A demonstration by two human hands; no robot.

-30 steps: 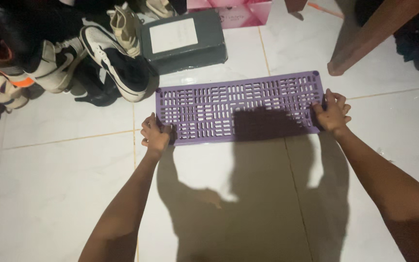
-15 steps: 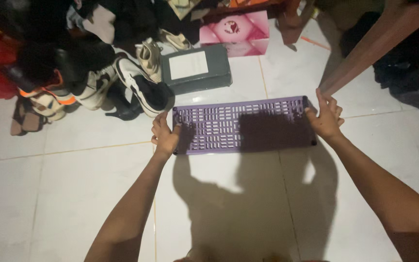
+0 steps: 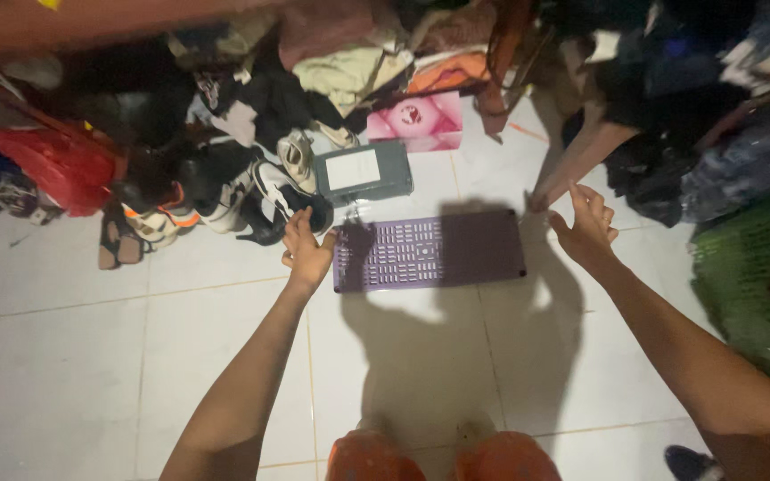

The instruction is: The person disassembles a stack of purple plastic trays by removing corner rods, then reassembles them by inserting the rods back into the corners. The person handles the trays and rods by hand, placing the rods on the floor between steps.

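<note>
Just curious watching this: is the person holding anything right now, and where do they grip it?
Nothing seems held: the purple slotted panel lies on the floor. The left hand touches its left end; the right hand is off it, open.

Purple plastic panel: rectangular, flat, perforated across its face with rows of short slots, and fitted with small dark round sockets at its corners. It lies face up on the pale tiled floor, long edges running left to right, slightly skewed against the tile joints. Its right half falls in shadow. It sits just near of a grey box, right of the shoe pile.
</note>
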